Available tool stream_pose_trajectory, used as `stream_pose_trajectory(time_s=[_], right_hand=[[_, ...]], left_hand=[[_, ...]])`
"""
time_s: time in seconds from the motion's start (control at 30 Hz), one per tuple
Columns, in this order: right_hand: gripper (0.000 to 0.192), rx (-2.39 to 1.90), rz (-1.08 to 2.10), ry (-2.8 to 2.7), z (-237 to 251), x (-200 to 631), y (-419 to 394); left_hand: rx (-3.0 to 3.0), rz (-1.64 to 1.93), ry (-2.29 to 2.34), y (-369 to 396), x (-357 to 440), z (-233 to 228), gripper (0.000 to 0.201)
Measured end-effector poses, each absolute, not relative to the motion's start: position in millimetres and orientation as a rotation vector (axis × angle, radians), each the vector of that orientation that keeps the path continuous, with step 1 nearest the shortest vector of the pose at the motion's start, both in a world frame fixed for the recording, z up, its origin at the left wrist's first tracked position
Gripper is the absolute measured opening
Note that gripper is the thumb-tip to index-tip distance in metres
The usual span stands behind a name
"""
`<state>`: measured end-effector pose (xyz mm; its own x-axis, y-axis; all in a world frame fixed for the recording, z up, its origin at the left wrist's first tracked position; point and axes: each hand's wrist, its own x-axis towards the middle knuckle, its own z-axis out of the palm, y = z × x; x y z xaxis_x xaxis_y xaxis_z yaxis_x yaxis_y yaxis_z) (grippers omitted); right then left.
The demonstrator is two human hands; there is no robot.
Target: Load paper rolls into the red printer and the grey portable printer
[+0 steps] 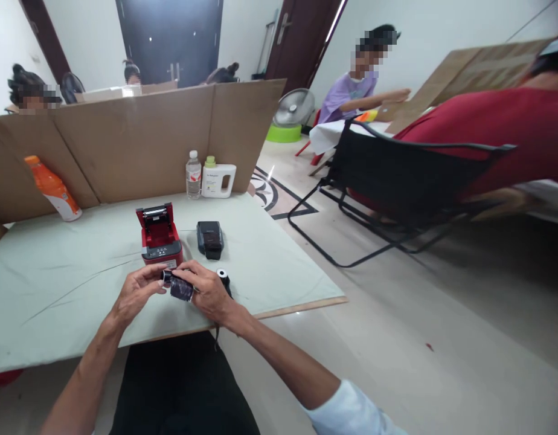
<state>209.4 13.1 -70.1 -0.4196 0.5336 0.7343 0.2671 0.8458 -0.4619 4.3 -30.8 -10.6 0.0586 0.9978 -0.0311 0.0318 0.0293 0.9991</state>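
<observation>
Both of my hands hold a small dark roll (181, 289) wrapped in shiny film, just above the near edge of the table. My left hand (134, 294) pinches its left end, and my right hand (208, 290) grips it from the right. Right behind my hands stands a red printer (159, 237) with its lid up. A black device (209, 238) lies to the right of the printer. A white-cored roll (223, 275) peeks out behind my right hand.
The table's pale green cover (70, 266) is walled at the back by cardboard (138, 139). An orange bottle (52, 188) lies at the left; a water bottle (193, 174) and a white jug (218, 178) stand at the back. A black chair (397, 181) and other people are at the right.
</observation>
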Motion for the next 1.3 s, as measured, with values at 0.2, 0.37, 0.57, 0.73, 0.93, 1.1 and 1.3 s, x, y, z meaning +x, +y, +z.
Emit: stream_pose_trajectory(time_s=[0.2,0.37,0.57,0.73,0.93,1.1,1.3], right_hand=[[0.044,-0.623,0.522,-2.072,-34.4,195.6,58.5],[0.047,-0.777,0.435,-2.240,-11.5,176.2,104.6],[0.049,-0.944,0.312,-2.446,-14.7,159.1,128.4],[0.043,-0.956,0.277,-2.507,-22.5,157.6,128.9],[0.026,-0.913,0.222,-2.485,-27.8,163.5,120.7],[0.026,-0.895,0.234,-2.510,-32.2,165.1,119.5],[0.026,-0.930,0.197,-2.533,-21.2,156.3,121.4]], left_hand=[[1.550,1.165,1.258,7.0,-15.6,4.8,0.042],[1.998,1.068,1.509,63.8,-35.4,14.1,0.031],[2.236,0.815,1.692,94.6,-47.1,4.1,0.030],[2.208,0.743,1.695,100.2,-48.0,-1.8,0.033],[2.187,0.697,1.617,105.3,-48.2,0.3,0.030],[2.262,0.619,1.585,103.1,-49.0,6.0,0.036],[2.418,0.627,1.599,102.7,-60.9,3.6,0.038]])
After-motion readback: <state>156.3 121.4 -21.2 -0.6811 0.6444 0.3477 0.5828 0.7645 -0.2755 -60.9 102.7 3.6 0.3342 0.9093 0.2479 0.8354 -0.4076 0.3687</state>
